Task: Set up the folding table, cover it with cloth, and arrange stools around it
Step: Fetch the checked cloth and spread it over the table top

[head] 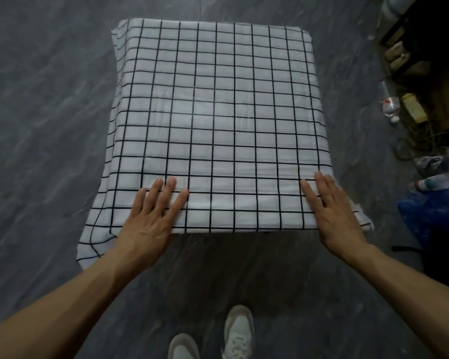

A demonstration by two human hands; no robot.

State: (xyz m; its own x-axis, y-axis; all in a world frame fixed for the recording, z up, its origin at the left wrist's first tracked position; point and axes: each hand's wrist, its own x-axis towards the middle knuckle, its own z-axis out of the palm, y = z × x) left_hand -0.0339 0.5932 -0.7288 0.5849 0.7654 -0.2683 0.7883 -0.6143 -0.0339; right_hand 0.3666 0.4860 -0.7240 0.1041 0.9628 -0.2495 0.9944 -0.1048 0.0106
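Hands [241,216] flat on checked cloth [215,112]

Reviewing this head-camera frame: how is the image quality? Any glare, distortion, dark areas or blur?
Head view: a soft bright patch of glare sits mid-cloth; wide-angle bending curves the grid lines and the cloth's edges; the right-side clutter around the bottle lies dim and soft; both hands, left hand and right hand, are sharp enough, and the floor is evenly lit.

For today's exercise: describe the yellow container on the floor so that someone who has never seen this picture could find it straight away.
Start at the checked cloth covering the table, then look to the floor off its right edge. There, just right of a clear plastic bottle with a red label, lies the yellow container. It is the only solid yellow thing among the clutter.
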